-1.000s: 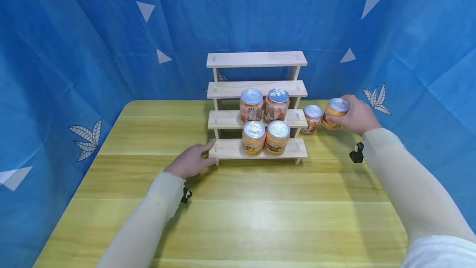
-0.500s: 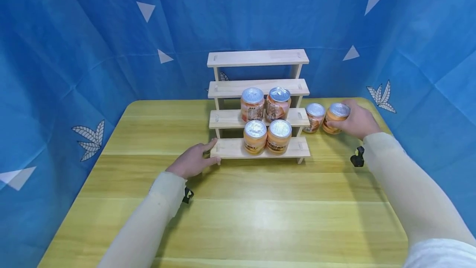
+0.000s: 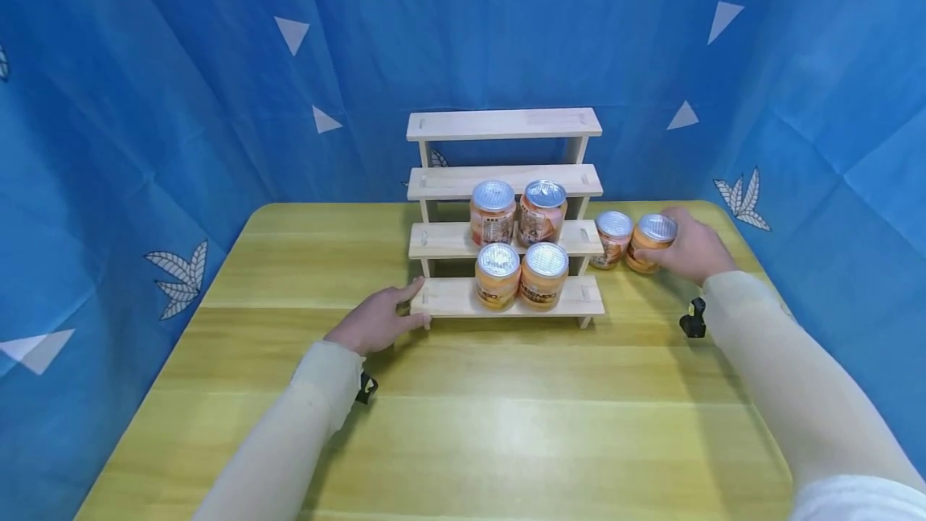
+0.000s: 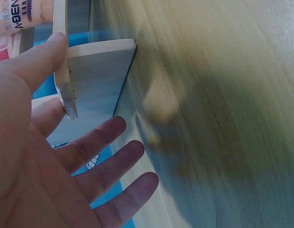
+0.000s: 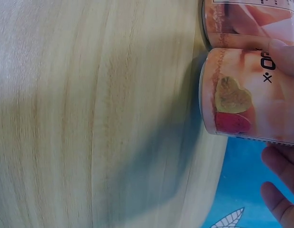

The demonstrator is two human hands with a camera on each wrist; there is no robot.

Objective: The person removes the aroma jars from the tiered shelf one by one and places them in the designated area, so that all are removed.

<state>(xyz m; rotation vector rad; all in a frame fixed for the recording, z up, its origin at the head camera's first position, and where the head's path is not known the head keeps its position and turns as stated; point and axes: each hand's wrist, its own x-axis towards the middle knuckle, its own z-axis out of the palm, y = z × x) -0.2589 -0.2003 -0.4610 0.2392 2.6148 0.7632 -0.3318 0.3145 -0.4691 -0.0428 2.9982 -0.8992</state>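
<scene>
Can (image 3: 646, 249) prob. stiff, lightish, slick: hold mid-body. R hand (image 3: 690, 248) clamped round it; 2nd can (image 3: 612, 244) just left of that hand. L hand (image 3: 374, 320) pinches rack (image 3: 447, 297) end.

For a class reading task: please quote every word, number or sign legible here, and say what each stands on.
"BEN": front-left can, lettering cut off.
"O", "x": held can, lettering partly covered.
Their remaining print and the other four cans: too small, blurred or cut off.

Head view looks forward and down — close wrist views share the tabletop (image 3: 463, 400).
</scene>
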